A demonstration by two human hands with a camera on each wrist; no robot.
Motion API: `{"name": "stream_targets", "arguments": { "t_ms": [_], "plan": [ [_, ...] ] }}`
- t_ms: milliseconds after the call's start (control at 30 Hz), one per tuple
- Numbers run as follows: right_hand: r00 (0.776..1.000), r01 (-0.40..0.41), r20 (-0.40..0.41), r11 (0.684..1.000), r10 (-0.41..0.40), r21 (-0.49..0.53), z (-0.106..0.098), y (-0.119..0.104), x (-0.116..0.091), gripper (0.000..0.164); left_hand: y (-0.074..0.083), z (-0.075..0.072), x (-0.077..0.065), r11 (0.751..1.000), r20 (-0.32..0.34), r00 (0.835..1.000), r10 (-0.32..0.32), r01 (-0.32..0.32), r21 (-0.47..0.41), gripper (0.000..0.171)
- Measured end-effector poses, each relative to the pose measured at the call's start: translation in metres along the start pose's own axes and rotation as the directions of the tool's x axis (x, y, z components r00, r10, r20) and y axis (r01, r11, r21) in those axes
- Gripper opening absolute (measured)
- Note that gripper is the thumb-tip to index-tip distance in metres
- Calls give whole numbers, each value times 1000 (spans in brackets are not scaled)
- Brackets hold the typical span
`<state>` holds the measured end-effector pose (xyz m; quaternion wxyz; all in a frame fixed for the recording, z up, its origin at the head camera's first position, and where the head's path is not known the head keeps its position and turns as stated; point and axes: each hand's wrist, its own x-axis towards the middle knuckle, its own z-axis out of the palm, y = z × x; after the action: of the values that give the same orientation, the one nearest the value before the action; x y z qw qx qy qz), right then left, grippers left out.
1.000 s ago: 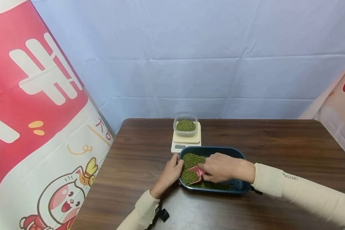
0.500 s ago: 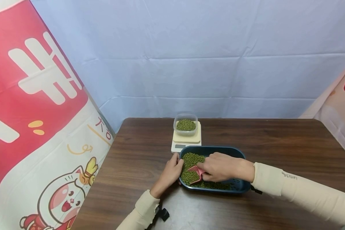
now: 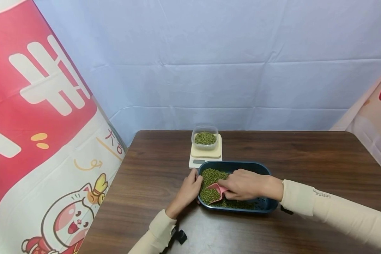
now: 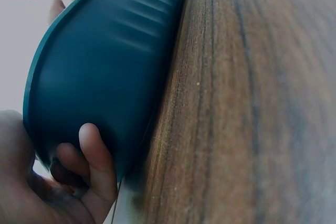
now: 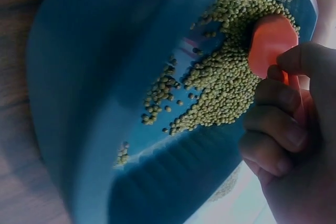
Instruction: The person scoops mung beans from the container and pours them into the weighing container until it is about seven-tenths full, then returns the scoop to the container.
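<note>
My right hand (image 3: 246,185) grips the handle of a small pink scoop (image 3: 220,190), fingers curled round it. The scoop sits among green mung beans (image 3: 213,175) at the left side of a dark blue basin (image 3: 241,211); beans lie in its mouth. In the right wrist view the scoop (image 5: 270,43) looks orange-red, and beans (image 5: 226,85) thin out toward the basin's other end. My left hand (image 3: 188,188) holds the basin's left end, thumb at the rim. The left wrist view has its fingers (image 4: 97,153) bent against the outer wall (image 4: 100,72).
Behind the basin stands a cream kitchen scale (image 3: 206,163) bearing a clear plastic tub (image 3: 205,147) with mung beans. The basin's back left corner is close against the scale's front. The wooden table (image 3: 304,158) ends at a pale cloth backdrop (image 3: 209,84).
My right hand and forearm shift very slightly to the right. The scoop, basin, left hand and scale look the same.
</note>
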<state>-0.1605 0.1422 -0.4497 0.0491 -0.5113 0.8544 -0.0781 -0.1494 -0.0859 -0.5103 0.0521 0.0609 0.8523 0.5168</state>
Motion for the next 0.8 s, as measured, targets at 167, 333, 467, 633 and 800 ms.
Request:
{"name": "stream_targets", "arguments": {
  "t_ms": [167, 333, 467, 633, 800],
  "plan": [
    [1000, 6, -2, 1000, -6, 23, 3, 3, -1, 9, 0, 0, 0, 1000, 1, 1000, 1, -1, 1, 18],
    [999, 33, -23, 999, -32, 24, 5, 6, -2, 6, 0, 0, 1, 1000, 2, 1000, 3, -3, 1, 17],
    [998, 48, -42, 998, -47, 36, 7, 8, -3, 6, -1, 0, 1, 1000, 0, 1000, 4, -4, 1, 18],
    [998, 51, -46, 997, -49, 54, 11, 11, -5, 7, -2, 0, 1, 1000, 0, 1000, 4, -4, 0, 18],
    [997, 50, -65, 996, -45, 73, 13, 13, -7, 7, -3, 0, 1, 1000, 5, 1000, 7, -7, -7, 18]
  ]
}}
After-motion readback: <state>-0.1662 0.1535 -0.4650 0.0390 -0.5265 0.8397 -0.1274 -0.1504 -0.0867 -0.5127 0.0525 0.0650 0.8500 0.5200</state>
